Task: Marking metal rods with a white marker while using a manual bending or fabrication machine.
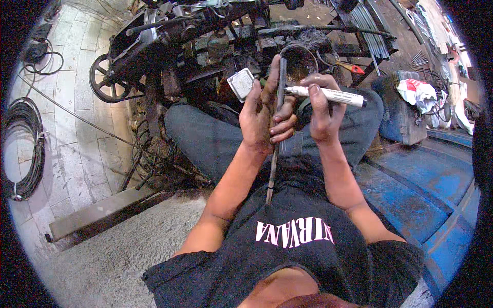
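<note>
- Rod [281,84]: dark and long, thicker in its upper part, held in the left hand before the seated person's body, its lower end over the black shirt [303,205].
- Machine [179,36]: dark and grimy, it spreads beyond the rod and off to its left.
- Blue panel [405,185]: scuffed, ridged, low down to the right of the rod.
- Legs [203,128]: in dark trousers, knees spread to both sides of the rod.
- Box [395,110]: dark and bulky, well to the rod's right.
- Bar [102,213]: grey, lying on the floor, well left of the rod.
- Coil [38,151]: black cable, farthest left of the rod from what I can see.
- Wheel [109,78]: spoked, at the machine, left of the rod.
- Bag [417,95]: white and red, on the box, right of the rod.
- Left hand [262,110]: lower fingers curled around the rod, index finger stretched up along it.
- Right hand [324,105]: just right of the rod, thumb and fingers pinching the marker.
- Marker [339,96]: white, dark at its far end, tip pointing at the rod's thicker part; I cannot tell if they touch.
- Square piece [241,83]: whitish, left of the rod, by the left thumb; whether it is gripped, I cannot tell.
</note>
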Tool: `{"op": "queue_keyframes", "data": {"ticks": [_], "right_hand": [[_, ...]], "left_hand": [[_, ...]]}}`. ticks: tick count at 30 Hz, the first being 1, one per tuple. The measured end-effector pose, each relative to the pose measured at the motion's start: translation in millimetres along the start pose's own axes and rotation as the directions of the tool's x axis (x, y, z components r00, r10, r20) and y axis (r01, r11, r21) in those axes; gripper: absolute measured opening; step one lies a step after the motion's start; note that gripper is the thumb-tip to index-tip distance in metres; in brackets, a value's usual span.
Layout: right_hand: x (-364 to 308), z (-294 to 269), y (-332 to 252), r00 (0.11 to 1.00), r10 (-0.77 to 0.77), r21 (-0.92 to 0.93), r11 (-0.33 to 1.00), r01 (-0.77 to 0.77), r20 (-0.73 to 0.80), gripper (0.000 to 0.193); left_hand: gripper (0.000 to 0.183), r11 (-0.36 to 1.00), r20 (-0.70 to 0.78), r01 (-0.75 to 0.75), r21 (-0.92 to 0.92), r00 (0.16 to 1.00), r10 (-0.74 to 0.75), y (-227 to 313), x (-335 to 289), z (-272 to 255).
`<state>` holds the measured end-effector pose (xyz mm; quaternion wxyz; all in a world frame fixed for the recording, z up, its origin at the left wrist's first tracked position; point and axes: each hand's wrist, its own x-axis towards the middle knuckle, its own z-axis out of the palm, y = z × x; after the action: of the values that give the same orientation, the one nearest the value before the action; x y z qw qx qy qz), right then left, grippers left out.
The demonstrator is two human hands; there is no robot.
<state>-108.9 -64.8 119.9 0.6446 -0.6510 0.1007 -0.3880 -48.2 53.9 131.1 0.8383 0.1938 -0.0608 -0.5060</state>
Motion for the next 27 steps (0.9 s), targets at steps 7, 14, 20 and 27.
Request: {"op": "queue_keyframes", "data": {"ticks": [7, 14, 20, 27], "right_hand": [[-1.9, 0.0, 4.4, 0.999, -0.021, -0.031, 0.999, 0.022, 0.026, 0.01], [-1.5, -9.7, 8.3, 0.998, 0.041, -0.035, 0.998, -0.043, -0.052, 0.014], [-6.5, -5.3, 10.2, 1.0, -0.025, -0.032, 0.999, 0.025, 0.015, 0.012], [-9.1, -7.4, 12.5, 0.998, 0.055, -0.051, 0.997, -0.056, -0.024, 0.011]], "left_hand": [[0.058, 0.998, -0.023, -0.001, 0.058, 1.0, 0.002, -0.4, -0.2, -2.9], [0.057, 0.998, 0.007, -0.033, 0.05, 0.999, 0.032, -0.4, -1.0, -3.1], [0.055, 0.999, 0.044, -0.026, 0.019, 0.999, 0.025, -0.8, 0.0, -2.9], [0.059, 0.983, -0.04, -0.084, 0.164, 0.995, 0.092, -0.8, -5.3, -6.2]]}}
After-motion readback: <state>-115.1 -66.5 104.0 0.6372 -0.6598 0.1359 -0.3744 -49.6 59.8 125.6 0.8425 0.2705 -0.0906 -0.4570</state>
